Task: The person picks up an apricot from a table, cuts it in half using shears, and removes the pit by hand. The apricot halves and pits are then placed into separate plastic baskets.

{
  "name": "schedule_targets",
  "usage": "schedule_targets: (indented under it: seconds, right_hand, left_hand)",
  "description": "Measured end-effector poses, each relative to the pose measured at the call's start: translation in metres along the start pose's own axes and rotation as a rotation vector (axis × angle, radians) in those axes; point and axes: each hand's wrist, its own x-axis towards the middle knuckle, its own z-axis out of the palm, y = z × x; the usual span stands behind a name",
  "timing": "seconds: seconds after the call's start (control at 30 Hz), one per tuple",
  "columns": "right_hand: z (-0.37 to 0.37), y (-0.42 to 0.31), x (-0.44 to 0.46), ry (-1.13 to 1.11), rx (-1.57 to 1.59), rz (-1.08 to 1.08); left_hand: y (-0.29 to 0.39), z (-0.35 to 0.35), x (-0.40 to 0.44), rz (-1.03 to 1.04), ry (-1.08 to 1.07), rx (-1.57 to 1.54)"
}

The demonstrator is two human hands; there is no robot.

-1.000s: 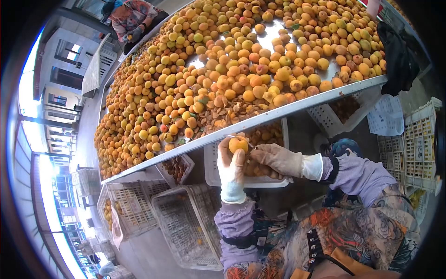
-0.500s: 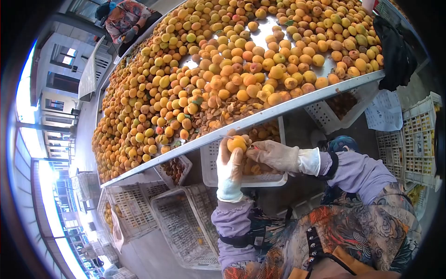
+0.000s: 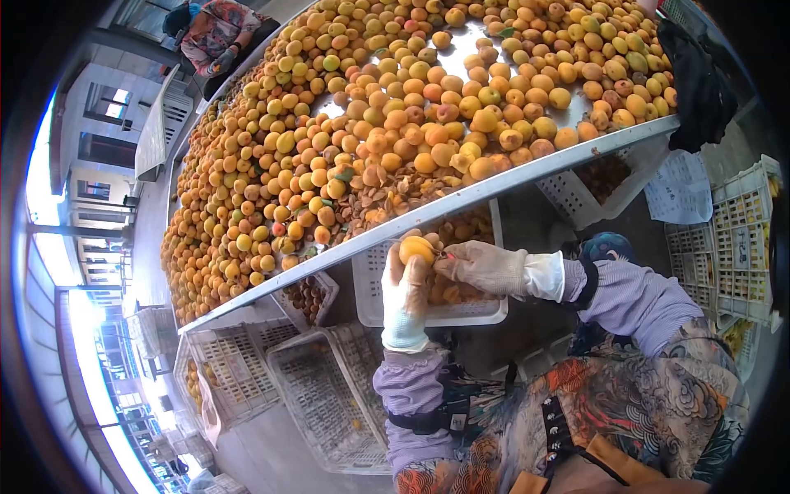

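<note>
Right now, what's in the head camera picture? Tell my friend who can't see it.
A gloved left hand holds an orange fruit, with the right hand close beside it, above a white crate. Beyond, a table is heaped with similar fruit; another person is at its far side.

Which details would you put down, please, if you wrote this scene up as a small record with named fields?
Left hand: pale-gloved left hand, holding a round orange-yellow fruit
Right hand: pale-gloved right hand, fingers bent close beside that fruit; what they grip is too small to tell
Below hands: white perforated plastic crate with orange-brown pieces inside
Ahead: metal-edged table bearing a heap of round orange-yellow fruit
Table's right corner: hanging black cloth
Far side: person in a patterned top
</note>
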Motion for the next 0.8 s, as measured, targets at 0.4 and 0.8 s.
schedule_targets:
  seconds: [0.4,0.8]
  right_hand:
    - [0.015,-0.029,-0.019,0.119,0.021,0.147]
    - [0.019,0.007,-0.006,0.299,-0.128,-0.084]
  left_hand:
    - [-0.008,0.003,0.0,0.031,0.1,0.066]
    - [-0.032,0.007,0.008,-0.196,0.14,-0.344]
